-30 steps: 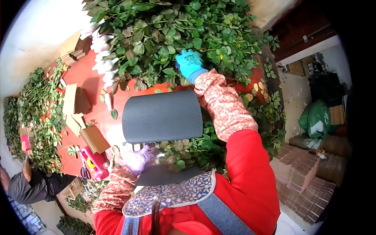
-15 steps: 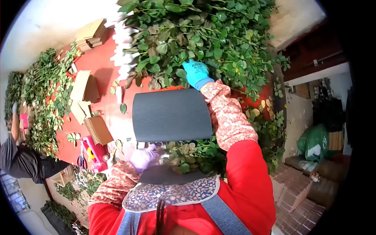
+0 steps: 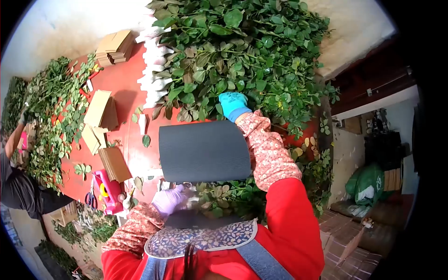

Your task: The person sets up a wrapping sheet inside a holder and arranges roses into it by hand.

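My right hand (image 3: 233, 105), in a blue glove, reaches to the lower edge of a big pile of leafy cut stems (image 3: 252, 60). Its fingers look curled in against the leaves, which hide what they hold, if anything. In a purple glove, my left hand (image 3: 169, 200) is closed low in front of me, at the left end of some leafy stems (image 3: 228, 193). What lies in its fingers is too blurred to make out. A curved dark ribbed sheet (image 3: 204, 151) stands between my hands, above those lower stems.
White-wrapped ends (image 3: 154, 70) line the pile's left side. Folded cardboard pieces (image 3: 101, 109), a pink tape dispenser (image 3: 108, 191) and scissors (image 3: 91, 198) lie on the red table (image 3: 133, 100). At far left, another person (image 3: 28, 186) reaches into more foliage (image 3: 51, 116).
The view has tilted slightly, so the table appears lower. My right hand's fingers look more tucked into the leaves. My left hand stays by the lower stems. The other person's arm has shifted.
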Demonstrator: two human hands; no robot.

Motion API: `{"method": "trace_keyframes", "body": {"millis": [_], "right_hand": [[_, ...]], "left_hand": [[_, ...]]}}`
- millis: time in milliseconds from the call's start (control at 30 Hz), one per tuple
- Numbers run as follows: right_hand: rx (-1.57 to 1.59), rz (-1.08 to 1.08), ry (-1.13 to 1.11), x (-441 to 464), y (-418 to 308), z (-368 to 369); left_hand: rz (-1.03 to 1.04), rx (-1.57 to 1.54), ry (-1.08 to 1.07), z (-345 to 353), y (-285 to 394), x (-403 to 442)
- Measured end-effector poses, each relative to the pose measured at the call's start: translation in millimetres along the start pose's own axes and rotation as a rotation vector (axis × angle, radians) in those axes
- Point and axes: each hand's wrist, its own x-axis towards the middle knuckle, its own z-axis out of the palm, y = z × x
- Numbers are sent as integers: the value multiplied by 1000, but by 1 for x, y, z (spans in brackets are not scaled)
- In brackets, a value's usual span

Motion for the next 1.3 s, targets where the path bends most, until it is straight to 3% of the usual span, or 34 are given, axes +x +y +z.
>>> {"method": "trace_keyframes", "body": {"millis": [67, 133, 200, 267, 300, 400, 433, 600, 667, 700, 733, 767, 800, 933, 967, 1000, 1067, 1100, 1133, 1167, 1267, 1300], "right_hand": [[36, -3, -82, -2, -2, 0], [-1, -9, 83, -23, -4, 6], [24, -46, 55, -43, -1, 4], [-28, -75, 147, -61, 1, 3], [-77, -62, 86, -65, 1, 1], [-190, 6, 95, -88, -10, -26], [-97, -100, 168, -91, -2, -20], [-154, -218, 224, -139, -7, 18], [-97, -479, 620, -149, 7, 21], [8, -487, 549, -151, 11, 26], [60, -523, 613, -159, 7, 5], [83, -535, 657, -161, 5, -8], [104, -546, 702, -159, 4, -15], [157, -434, 597, -123, 1, -21], [217, -436, 782, -122, 4, -28], [213, -303, 676, -124, 8, -37], [352, -281, 754, -129, 30, -70], [708, -204, 775, -147, 41, -101], [784, -148, 842, -163, 57, -120], [743, -98, 950, -183, 78, -138], [485, 108, 1227, -258, 156, -170], [355, 198, 1296, -293, 183, -173]], "left_hand": [[55, 66, 18, -10, 4, -1], [133, -40, 72, -2, -2, -6], [177, -98, 86, 4, -16, -3], [220, 7, 187, -5, -5, -4], [257, 85, 207, -13, 0, -5], [228, 58, 195, -1, -3, -5], [214, 47, 190, 4, -6, -5], [199, 27, 180, 13, -13, -7], [265, 40, 199, 6, -12, -6], [89, -356, 110, 12, -15, -2], [-197, -796, -59, 2, 1, 2], [-560, -1204, -100, -8, 17, 6], [-552, -1228, -63, -15, 24, 9], [-436, -1019, -3, -24, 29, 7], [-462, -998, 0, -25, 32, -1], [-472, -979, -1, -24, 35, -6], [-453, -919, -3, -19, 32, -13], [-59, -731, 91, 12, -1, -7], [303, -528, 248, 43, -34, -1], [26, -610, 121, 34, -23, 1], [194, 6, 114, 13, -9, -10], [163, -12, 54, 17, -8, -5]]}}
